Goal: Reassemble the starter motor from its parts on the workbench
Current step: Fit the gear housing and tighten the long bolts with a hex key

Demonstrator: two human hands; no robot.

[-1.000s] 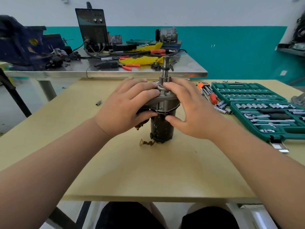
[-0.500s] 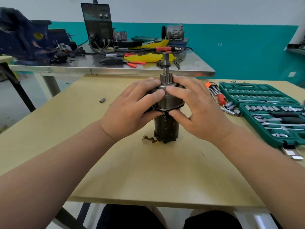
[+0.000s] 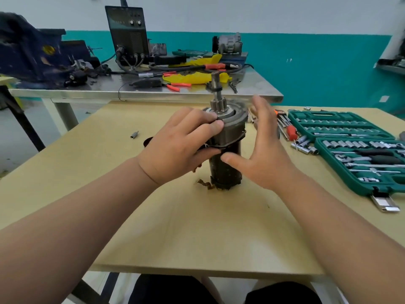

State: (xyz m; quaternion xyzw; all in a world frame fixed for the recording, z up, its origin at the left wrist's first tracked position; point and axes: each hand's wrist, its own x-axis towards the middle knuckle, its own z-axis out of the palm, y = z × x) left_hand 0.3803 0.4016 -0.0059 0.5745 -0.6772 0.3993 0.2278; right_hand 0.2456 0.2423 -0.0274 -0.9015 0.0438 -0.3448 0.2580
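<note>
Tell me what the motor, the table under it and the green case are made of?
The motor is likely metal: dull dark body, shiny grey shaft. The table looks like wood board: matte tan with faint grain, maybe laminate. The case is probably plastic: smooth moulded green, holding shiny sockets.

black motor body [image 3: 225, 165], green socket case [image 3: 341, 126], yellow rag [image 3: 192, 77]

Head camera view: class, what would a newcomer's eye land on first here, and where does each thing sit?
The starter motor stands upright in the middle of the workbench, its geared shaft pointing up. The left hand grips its upper part, while the right hand is spread open just to its right. Along the right edge lies an open green socket set.
</note>
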